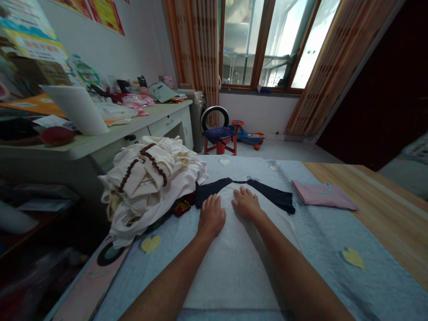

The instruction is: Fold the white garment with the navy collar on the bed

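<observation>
A white shirt with dark navy sleeves lies spread out on the light blue cloth, its collar toward the far side. My left hand rests flat on the shirt near the left sleeve, fingers extended and holding nothing. On the upper chest, just below the collar, lies my right hand, its fingers apart and nothing in them. To the left is a large heap of white and cream clothes, with a dark patterned piece under its edge. A folded pink garment lies to the right.
A pink box lies at the cloth's left edge. Bare wooden surface shows at the right. A cluttered white desk stands at the left. Beyond the far edge are a red stool and a blue ride-on toy.
</observation>
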A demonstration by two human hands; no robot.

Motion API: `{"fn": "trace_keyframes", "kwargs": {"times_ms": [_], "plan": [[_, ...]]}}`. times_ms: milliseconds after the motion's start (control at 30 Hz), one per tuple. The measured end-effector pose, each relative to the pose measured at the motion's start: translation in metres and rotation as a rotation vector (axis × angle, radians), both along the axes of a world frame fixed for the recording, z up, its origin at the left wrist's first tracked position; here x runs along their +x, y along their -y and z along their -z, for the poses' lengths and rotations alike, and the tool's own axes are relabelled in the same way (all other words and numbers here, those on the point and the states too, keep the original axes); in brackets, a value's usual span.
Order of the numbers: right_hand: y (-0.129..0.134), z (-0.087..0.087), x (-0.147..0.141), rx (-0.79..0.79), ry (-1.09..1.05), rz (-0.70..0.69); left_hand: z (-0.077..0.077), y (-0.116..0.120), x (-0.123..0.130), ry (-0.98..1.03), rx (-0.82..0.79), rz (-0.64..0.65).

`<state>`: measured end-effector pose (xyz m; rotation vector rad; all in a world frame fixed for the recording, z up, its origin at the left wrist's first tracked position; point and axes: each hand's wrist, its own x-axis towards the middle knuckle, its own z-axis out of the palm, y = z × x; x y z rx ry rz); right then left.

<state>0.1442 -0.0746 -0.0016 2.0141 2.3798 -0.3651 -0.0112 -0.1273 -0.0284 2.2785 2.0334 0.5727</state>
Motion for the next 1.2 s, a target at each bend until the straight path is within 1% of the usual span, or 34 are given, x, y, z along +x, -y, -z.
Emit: {"fn": "trace_keyframes", "kwargs": {"times_ms": [67, 100, 167, 233, 300, 400, 467, 533, 600, 667, 767, 867, 933, 1000, 1133, 1200], "plan": [[0.005, 0.003, 0.000, 0.011, -0.001, 0.036, -0.005, 0.003, -0.004, 0.054, 0.053, -0.030], [0.007, 0.006, -0.001, 0.037, -0.003, 0.046, -0.008, 0.004, -0.006, 0.081, 0.083, -0.080], [0.010, 0.010, -0.004, 0.087, -0.013, 0.057, -0.012, 0.008, -0.011, 0.120, 0.117, -0.224], [0.012, 0.013, -0.005, 0.112, -0.022, 0.061, -0.015, 0.011, -0.017, 0.117, 0.096, -0.335], [0.012, 0.013, -0.005, 0.114, -0.028, 0.066, -0.017, 0.012, -0.021, 0.093, 0.048, -0.381], [0.011, 0.012, -0.004, 0.117, -0.043, 0.067, -0.018, 0.012, -0.027, 0.067, -0.008, -0.371], [0.011, 0.011, -0.003, 0.114, -0.049, 0.064, -0.017, 0.010, -0.029, 0.077, -0.006, -0.338], [0.010, 0.011, -0.002, 0.110, -0.043, 0.061, -0.014, 0.006, -0.032, 0.129, 0.034, -0.291], [0.010, 0.012, -0.002, 0.110, -0.031, 0.055, -0.012, 0.001, -0.035, 0.218, 0.098, -0.241], [0.009, 0.012, -0.001, 0.116, -0.025, 0.048, -0.010, -0.004, -0.038, 0.323, 0.166, -0.219], [0.009, 0.013, 0.000, 0.133, -0.034, 0.036, -0.008, -0.008, -0.039, 0.460, 0.223, -0.243], [0.008, 0.013, 0.001, 0.141, -0.037, 0.024, -0.008, -0.010, -0.041, 0.513, 0.204, -0.278], [0.007, 0.014, 0.002, 0.141, -0.038, 0.021, -0.008, -0.010, -0.042, 0.484, 0.159, -0.299], [0.007, 0.014, 0.002, 0.145, -0.045, 0.023, -0.009, -0.009, -0.043, 0.414, 0.099, -0.312], [0.006, 0.015, 0.003, 0.154, -0.059, 0.024, -0.014, -0.008, -0.049, 0.257, -0.017, -0.298], [0.006, 0.016, 0.003, 0.153, -0.057, 0.023, -0.016, -0.008, -0.052, 0.203, -0.032, -0.284]]}}
